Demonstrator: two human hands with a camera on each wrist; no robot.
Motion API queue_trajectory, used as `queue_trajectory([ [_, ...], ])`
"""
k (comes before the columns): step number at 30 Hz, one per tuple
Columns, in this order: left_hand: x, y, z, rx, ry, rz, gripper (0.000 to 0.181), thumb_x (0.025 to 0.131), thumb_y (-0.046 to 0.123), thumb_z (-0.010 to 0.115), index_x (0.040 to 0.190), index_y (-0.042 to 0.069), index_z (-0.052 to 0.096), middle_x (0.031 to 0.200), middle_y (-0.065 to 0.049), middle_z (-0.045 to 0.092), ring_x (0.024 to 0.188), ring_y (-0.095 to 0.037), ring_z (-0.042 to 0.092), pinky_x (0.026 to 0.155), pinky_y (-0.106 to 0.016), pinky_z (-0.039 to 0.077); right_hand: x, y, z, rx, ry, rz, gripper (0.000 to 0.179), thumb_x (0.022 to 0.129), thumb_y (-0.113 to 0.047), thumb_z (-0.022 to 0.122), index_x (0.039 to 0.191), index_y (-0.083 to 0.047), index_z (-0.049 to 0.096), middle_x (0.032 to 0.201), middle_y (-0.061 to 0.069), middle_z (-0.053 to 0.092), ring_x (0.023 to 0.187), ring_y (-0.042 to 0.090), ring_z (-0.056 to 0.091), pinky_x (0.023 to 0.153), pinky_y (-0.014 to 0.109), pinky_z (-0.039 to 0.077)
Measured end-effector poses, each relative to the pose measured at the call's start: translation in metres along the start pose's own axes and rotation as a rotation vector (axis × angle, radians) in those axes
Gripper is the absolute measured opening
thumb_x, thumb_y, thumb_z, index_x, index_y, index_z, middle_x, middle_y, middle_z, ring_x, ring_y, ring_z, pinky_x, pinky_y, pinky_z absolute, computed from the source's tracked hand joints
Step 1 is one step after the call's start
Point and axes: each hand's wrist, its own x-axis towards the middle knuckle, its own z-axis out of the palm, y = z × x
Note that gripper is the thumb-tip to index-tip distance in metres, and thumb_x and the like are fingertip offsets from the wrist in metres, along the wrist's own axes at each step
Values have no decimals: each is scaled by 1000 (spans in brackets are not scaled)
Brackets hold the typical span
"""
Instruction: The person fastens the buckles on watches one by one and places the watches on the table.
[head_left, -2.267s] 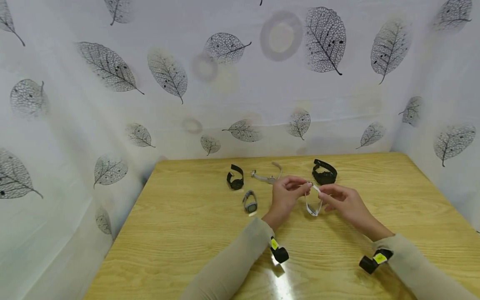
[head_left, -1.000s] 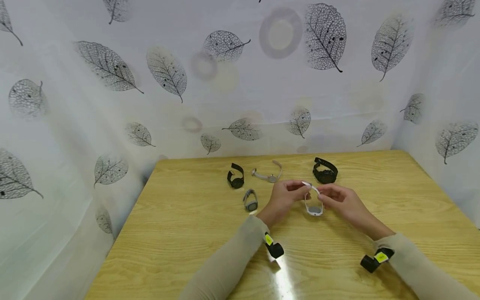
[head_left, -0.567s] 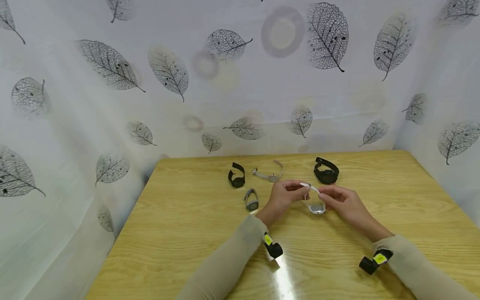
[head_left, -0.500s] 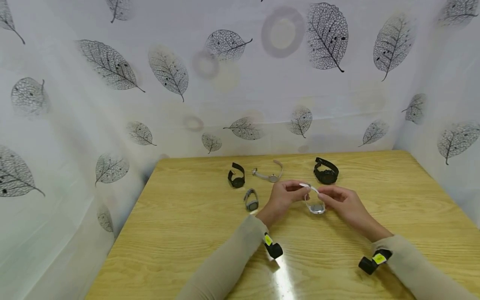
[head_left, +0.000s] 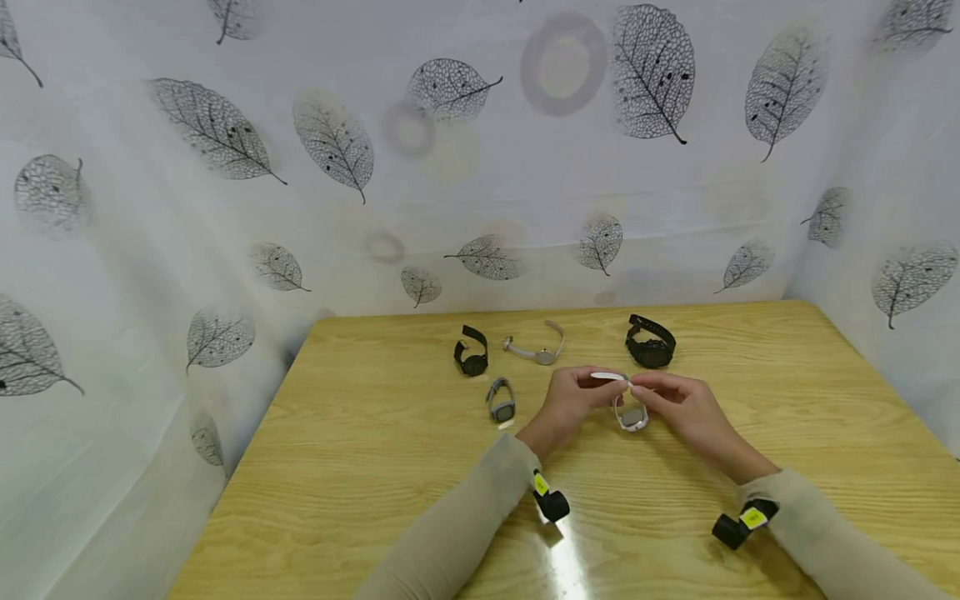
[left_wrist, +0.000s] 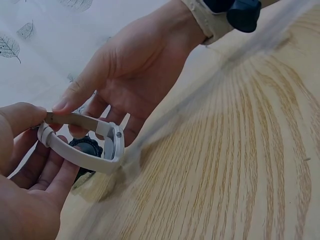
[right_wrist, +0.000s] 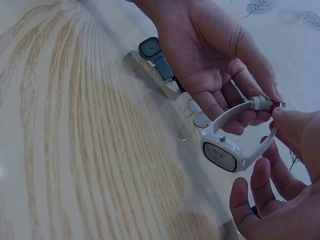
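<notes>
A white wristwatch (head_left: 633, 418) with a squarish face is held up by its strap between both hands, above the table. My left hand (head_left: 572, 404) pinches the strap near the buckle between thumb and fingers. From the other side, my right hand (head_left: 686, 414) pinches it as well, the thumbs almost meeting. In the right wrist view the watch (right_wrist: 221, 156) hangs face outward, its strap forming a loop. The left wrist view shows the pale strap (left_wrist: 75, 155) passing through a keeper loop, with the buckle partly hidden by fingertips.
Behind the hands lie a chunky black watch (head_left: 651, 353), a slim pale watch (head_left: 543, 357) and a black watch (head_left: 474, 365). A grey watch (head_left: 502, 412) lies left of my left hand. A leaf-printed curtain (head_left: 480, 192) borders the wooden table (head_left: 360, 467).
The hands have drawn closer together at the strap. The strap's free end now points left over the left fingers, and the watch face has turned toward the head camera. Other watches stay put.
</notes>
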Motion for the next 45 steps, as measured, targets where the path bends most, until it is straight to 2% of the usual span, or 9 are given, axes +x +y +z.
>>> queue_trajectory([
  [7,0,4,6,67,53,24,6,90,14,81,96,12,81,91,-3,77,82,-20,73,79,-33,63,-1,-4,-7,-38,-25,-38,35,105,-26,62,134,-7,66,120,7,71,93,23,70,78,33,60],
  [13,1,8,10,167,103,46,5,88,17,84,90,12,81,86,2,76,76,-11,69,74,-39,63,10,-23,-22,-127,-15,-124,37,106,-24,61,139,-7,63,118,16,67,93,26,65,75,34,59],
  [18,2,7,10,197,92,96,8,88,12,84,92,6,81,90,-2,77,79,-7,70,74,-28,62,21,-44,-22,-206,-43,-210,31,104,-22,64,134,-12,68,120,11,68,90,19,67,73,31,58],
  [20,3,7,11,206,92,112,8,88,12,83,92,5,81,91,-3,77,81,-6,70,73,-23,60,24,-51,-20,-231,-59,-246,28,103,-19,66,130,-14,71,119,8,69,90,20,69,73,29,58],
  [25,3,6,11,244,110,121,9,88,15,83,90,7,81,87,3,76,77,-4,68,67,-20,58,29,-60,-13,-301,-87,-319,23,101,-14,68,124,-15,74,102,0,66,81,17,60,68,28,52],
  [32,3,4,10,274,103,143,10,89,17,83,89,7,82,85,5,76,77,-3,66,67,-19,56,32,-56,-12,-344,-100,-332,20,100,-15,70,119,-12,76,93,-3,60,73,15,51,61,29,45],
  [37,2,4,9,274,98,143,10,89,18,83,90,7,82,85,4,76,77,-4,66,68,-19,56,34,-52,-11,-358,-117,-343,16,99,-16,71,114,-18,76,88,-4,57,69,15,48,58,29,43],
  [41,2,5,9,271,105,130,10,90,18,82,94,9,83,89,7,76,81,-3,67,71,-20,58,34,-52,-11,-351,-118,-364,15,101,-14,69,111,-20,77,90,-5,60,73,14,52,62,28,47],
  [45,2,4,7,268,103,129,11,90,19,82,98,13,83,92,10,76,84,-4,69,75,-22,60,34,-52,-11,-333,-101,-369,15,101,-11,68,113,-17,75,95,-5,65,80,15,63,70,28,55],
])
